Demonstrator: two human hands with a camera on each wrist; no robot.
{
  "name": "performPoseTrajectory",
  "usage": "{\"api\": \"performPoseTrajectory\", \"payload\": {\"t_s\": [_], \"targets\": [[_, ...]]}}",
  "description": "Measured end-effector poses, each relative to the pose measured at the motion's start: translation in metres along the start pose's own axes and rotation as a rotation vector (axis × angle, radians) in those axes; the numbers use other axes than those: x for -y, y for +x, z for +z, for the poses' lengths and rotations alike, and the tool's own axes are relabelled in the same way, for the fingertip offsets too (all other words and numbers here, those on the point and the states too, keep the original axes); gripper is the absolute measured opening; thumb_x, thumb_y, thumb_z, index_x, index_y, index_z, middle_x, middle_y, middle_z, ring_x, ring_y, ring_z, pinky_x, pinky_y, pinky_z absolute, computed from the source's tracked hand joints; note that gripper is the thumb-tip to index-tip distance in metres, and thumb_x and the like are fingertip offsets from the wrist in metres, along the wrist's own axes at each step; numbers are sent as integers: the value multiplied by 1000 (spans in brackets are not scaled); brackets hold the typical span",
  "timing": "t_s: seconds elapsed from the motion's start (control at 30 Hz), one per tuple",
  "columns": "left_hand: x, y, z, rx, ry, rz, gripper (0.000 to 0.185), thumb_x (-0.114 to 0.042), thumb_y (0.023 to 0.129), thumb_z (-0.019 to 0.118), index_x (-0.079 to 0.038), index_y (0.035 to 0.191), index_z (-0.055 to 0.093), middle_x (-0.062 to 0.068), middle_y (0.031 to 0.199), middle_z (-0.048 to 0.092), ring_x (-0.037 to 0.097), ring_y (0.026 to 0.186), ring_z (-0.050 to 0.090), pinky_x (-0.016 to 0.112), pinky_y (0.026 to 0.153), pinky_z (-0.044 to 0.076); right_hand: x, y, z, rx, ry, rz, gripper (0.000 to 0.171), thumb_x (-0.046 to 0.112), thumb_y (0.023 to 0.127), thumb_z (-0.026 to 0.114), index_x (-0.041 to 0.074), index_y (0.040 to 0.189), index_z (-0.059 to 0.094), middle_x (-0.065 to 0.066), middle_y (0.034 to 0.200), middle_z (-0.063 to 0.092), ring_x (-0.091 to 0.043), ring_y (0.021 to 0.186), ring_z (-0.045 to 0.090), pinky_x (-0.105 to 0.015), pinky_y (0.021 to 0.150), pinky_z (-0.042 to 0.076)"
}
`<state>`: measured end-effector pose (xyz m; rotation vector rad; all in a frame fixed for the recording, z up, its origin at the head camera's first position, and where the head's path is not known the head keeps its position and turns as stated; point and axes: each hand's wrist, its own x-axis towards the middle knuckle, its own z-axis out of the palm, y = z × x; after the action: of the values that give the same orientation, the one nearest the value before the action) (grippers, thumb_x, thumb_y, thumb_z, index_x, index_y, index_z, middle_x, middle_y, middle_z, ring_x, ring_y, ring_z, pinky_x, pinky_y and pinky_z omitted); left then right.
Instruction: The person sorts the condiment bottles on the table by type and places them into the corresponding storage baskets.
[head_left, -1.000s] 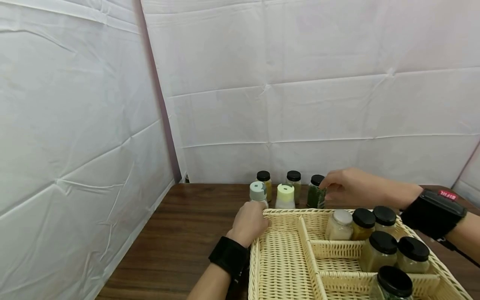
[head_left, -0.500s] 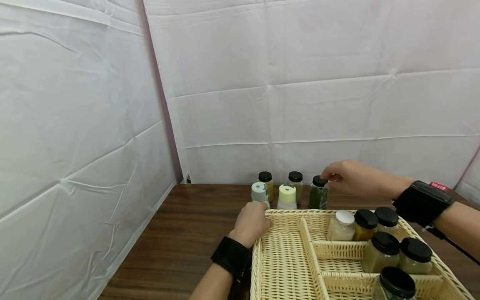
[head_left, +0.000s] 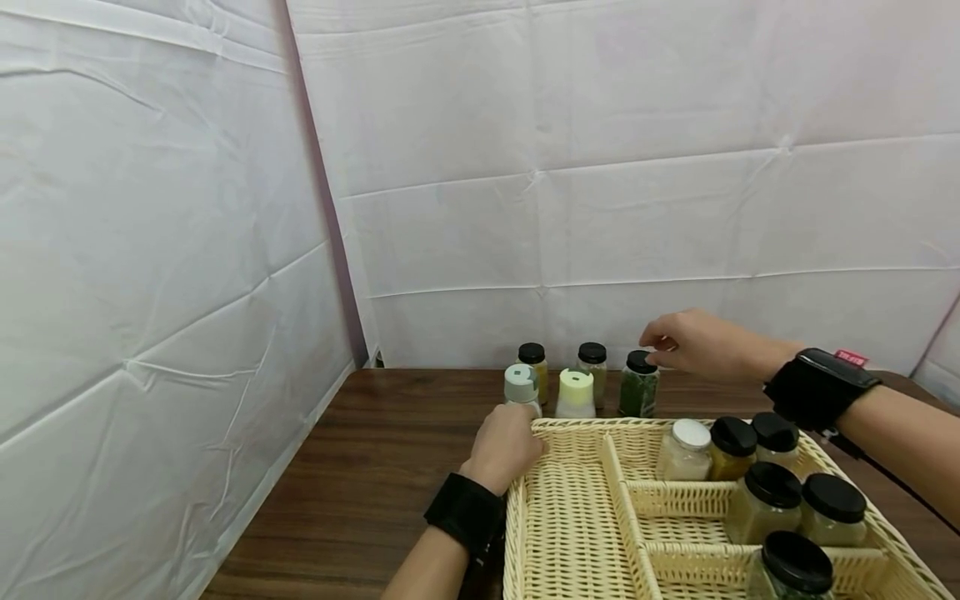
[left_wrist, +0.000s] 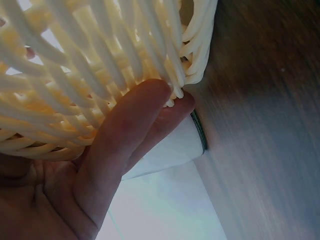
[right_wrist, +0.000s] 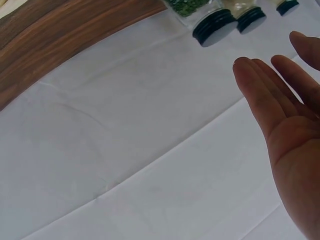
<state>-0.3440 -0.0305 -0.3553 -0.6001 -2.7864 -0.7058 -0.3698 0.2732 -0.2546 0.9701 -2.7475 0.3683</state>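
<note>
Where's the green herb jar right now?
In the head view the green herb jar stands on the table behind the basket, rightmost of the loose bottles, just below the right hand.

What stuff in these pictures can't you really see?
- Head view: the jar at the bottom edge is cut off, so its contents stay unclear.
- Head view: the left hand on the wicker basket corner hides the lower part of the grey-capped bottle.
- Left wrist view: the basket weave fills the frame, hiding everything inside.
- Right wrist view: only the right hand and the jar lids show; the jar bodies are cut off.
</note>
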Motion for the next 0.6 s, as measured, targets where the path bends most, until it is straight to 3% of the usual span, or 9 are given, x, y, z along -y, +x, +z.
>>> {"api": "performPoseTrajectory", "payload": {"t_s": [0.27, 0.6], "targets": [[0, 0, 0, 11, -9, -9, 32, -10, 92, 84, -1, 121, 76, 16, 112, 76, 34, 101, 74, 42, 80, 60, -15, 9, 6, 23, -52, 5, 21, 10, 101, 73, -2, 119, 73, -12, 110, 74, -32, 100, 72, -47, 87, 58], [-1, 1, 0, 6, -4, -3, 30, -9, 92, 84, 0, 119, 77, 16, 110, 76, 33, 98, 74, 40, 78, 60, -22, 21, 13, 65, -61, 74, 28, 18, 103, 73, -4, 121, 72, -18, 115, 73, -35, 102, 72, -48, 88, 58]]}}
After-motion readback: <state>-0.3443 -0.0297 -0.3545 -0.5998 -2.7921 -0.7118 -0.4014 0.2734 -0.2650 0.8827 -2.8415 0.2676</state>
